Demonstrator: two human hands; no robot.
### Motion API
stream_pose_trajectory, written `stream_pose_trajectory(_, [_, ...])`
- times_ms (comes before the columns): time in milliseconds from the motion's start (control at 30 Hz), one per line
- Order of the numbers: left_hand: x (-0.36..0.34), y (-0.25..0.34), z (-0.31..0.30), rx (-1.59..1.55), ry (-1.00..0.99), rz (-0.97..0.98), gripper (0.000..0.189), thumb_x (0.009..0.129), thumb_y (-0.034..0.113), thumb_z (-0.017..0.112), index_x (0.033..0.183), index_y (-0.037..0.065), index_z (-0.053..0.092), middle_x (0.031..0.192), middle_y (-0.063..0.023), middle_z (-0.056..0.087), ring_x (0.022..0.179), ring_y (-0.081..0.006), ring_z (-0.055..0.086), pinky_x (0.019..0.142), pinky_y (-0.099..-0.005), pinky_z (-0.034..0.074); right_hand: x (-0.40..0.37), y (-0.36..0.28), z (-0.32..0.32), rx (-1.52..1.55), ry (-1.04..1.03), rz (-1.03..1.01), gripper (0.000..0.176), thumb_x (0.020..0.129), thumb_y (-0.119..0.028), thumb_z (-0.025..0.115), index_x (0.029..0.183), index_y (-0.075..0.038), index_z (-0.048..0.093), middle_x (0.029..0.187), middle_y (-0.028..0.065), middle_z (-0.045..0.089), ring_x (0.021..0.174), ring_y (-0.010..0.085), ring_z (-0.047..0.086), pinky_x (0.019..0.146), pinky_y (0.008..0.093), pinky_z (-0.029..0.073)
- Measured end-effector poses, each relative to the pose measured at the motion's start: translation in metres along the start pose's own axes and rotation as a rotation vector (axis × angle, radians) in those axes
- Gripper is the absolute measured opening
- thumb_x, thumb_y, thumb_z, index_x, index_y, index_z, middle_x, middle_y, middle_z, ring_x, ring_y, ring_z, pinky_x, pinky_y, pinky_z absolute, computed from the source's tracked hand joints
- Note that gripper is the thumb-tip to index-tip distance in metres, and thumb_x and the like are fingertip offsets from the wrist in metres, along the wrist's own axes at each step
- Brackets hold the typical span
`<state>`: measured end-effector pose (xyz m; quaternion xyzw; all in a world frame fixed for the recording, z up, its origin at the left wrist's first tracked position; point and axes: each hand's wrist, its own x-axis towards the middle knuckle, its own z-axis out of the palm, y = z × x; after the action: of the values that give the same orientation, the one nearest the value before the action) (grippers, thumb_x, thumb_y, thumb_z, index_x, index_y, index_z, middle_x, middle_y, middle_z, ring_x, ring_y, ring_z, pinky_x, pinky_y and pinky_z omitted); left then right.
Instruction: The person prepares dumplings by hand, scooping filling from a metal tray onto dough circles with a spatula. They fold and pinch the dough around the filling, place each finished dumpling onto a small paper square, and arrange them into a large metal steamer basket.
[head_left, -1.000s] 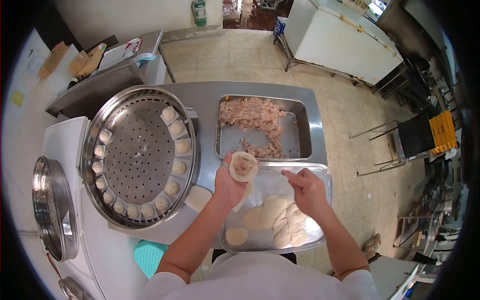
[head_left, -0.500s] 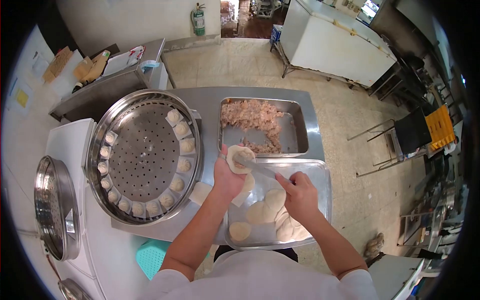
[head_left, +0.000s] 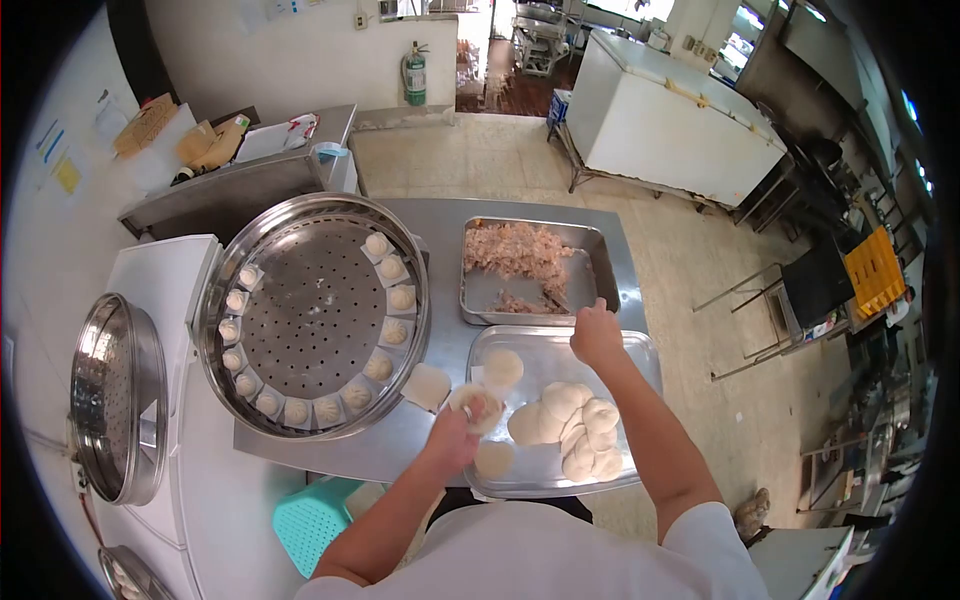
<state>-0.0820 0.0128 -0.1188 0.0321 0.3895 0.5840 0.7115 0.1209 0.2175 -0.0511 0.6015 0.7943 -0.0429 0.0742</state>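
Note:
My left hand (head_left: 453, 441) holds a round dough wrapper (head_left: 487, 404) with some filling at its middle, above the left edge of the dough tray (head_left: 650, 352). My right hand (head_left: 598, 336) is closed at the near right corner of the filling tray (head_left: 607, 262), around the spatula, whose blade hardly shows. Pinkish minced filling (head_left: 518, 250) lies mostly in that tray's far left part. Several dough wrappers (head_left: 570, 425) overlap on the dough tray, with single rounds at its left side.
A round perforated steamer tray (head_left: 320, 310) on the left holds small pleated buns on paper squares along its rim. Between it and the dough tray lies a paper square (head_left: 427, 386). A second steamer (head_left: 120, 400) stands far left, and a teal basket (head_left: 312, 520) is below the table.
My right hand has moved away from the wrapper, up to the filling tray. My left hand has come lower with the wrapper. The whole view has shifted.

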Motion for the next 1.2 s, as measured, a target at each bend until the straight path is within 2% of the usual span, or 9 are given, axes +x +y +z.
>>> stream_pose_trajectory(200, [-0.036,-0.044,-0.04,-0.026,-0.008,-0.114,0.031,0.098,0.001,0.053,0.129,-0.001,0.055,0.123,-0.0132,0.063,0.116,-0.0284,0.064,0.102,-0.042,0.053,-0.003,-0.005,0.038,0.283,0.555,-0.201,0.019,0.085,-0.003,0.064,0.102,-0.004,0.073,0.114,0.021,0.06,0.101,0.0387,0.061,0.081,0.0455,0.054])
stream_pose_trajectory(300, [-0.052,-0.025,-0.021,-0.043,0.012,-0.081,0.035,0.092,-0.008,0.044,0.123,0.0,0.058,0.123,-0.0137,0.062,0.116,-0.0284,0.063,0.104,-0.0411,0.051,-0.038,-0.013,0.021,0.388,0.883,-0.312,0.013,0.087,-0.005,0.065,0.098,-0.006,0.073,0.103,0.0191,0.063,0.093,0.0381,0.061,0.077,0.0469,0.051])
stream_pose_trajectory(367, [-0.053,-0.015,-0.009,0.027,0.047,-0.033,0.035,0.09,-0.009,0.042,0.119,0.001,0.059,0.122,-0.013,0.062,0.116,-0.0273,0.063,0.104,-0.0404,0.051,-0.075,-0.006,0.031,0.562,0.702,-0.286,0.008,0.089,-0.009,0.068,0.092,-0.003,0.071,0.087,0.0184,0.064,0.079,0.0372,0.062,0.069,0.0459,0.05])
stream_pose_trajectory(500, [-0.041,-0.014,-0.009,-0.011,-0.096,0.107,0.027,0.092,-0.005,0.05,0.117,0.001,0.059,0.119,-0.011,0.062,0.115,-0.025,0.063,0.105,-0.0393,0.05,-0.166,-0.004,0.084,0.903,0.057,-0.153,0.021,0.093,-0.017,0.068,0.081,0.001,0.068,0.067,0.0201,0.062,0.058,0.0297,0.059,0.057,0.0407,0.046])
stream_pose_trajectory(567, [-0.037,-0.02,0.006,-0.033,-0.1,0.167,0.028,0.096,0.001,0.058,0.124,0.001,0.058,0.119,-0.0083,0.063,0.117,-0.0227,0.063,0.104,-0.0381,0.051,-0.202,0.0,0.09,0.89,-0.124,-0.178,0.026,0.097,-0.016,0.068,0.079,0.002,0.067,0.062,0.0048,0.057,0.059,0.01,0.052,0.053,0.0327,0.042])
stream_pose_trajectory(733, [-0.041,-0.036,0.067,-0.019,-0.061,0.157,0.025,0.098,0.005,0.06,0.123,0.002,0.058,0.119,-0.007,0.064,0.115,-0.0211,0.063,0.102,-0.0363,0.051,-0.22,0.018,0.065,1.362,-0.308,-0.074,0.021,0.102,-0.016,0.063,0.096,0.003,0.069,0.069,0.0009,0.06,0.063,0.0091,0.054,0.056,0.0268,0.044])
stream_pose_trajectory(933, [-0.036,-0.088,0.105,0.059,-0.104,0.103,0.031,0.1,0.013,0.062,0.127,0.0,0.058,0.123,-0.0129,0.066,0.113,-0.0251,0.065,0.098,-0.0391,0.054,-0.206,0.046,0.04,1.714,-0.315,-0.11,0.026,0.105,-0.018,0.058,0.091,0.004,0.065,0.071,0.0038,0.062,0.066,0.0113,0.061,0.06,0.0272,0.051])
stream_pose_trajectory(1067, [-0.044,-0.127,0.122,0.097,-0.097,0.112,0.032,0.101,0.017,0.064,0.128,0.001,0.058,0.121,-0.0109,0.066,0.11,-0.0231,0.066,0.094,-0.0383,0.054,-0.216,0.072,0.057,1.655,-0.268,-0.097,0.029,0.106,-0.018,0.057,0.085,0.001,0.061,0.069,0.0035,0.061,0.061,0.0108,0.059,0.056,0.0274,0.049])
stream_pose_trajectory(1200, [-0.052,-0.156,0.135,0.071,0.014,0.163,0.027,0.102,0.006,0.055,0.129,0.002,0.056,0.12,-0.0084,0.064,0.113,-0.0218,0.064,0.093,-0.037,0.055,-0.227,0.099,0.074,1.425,-0.161,-0.199,0.031,0.106,-0.018,0.056,0.082,0.0,0.059,0.067,0.0024,0.058,0.059,0.0091,0.057,0.052,0.0267,0.046])
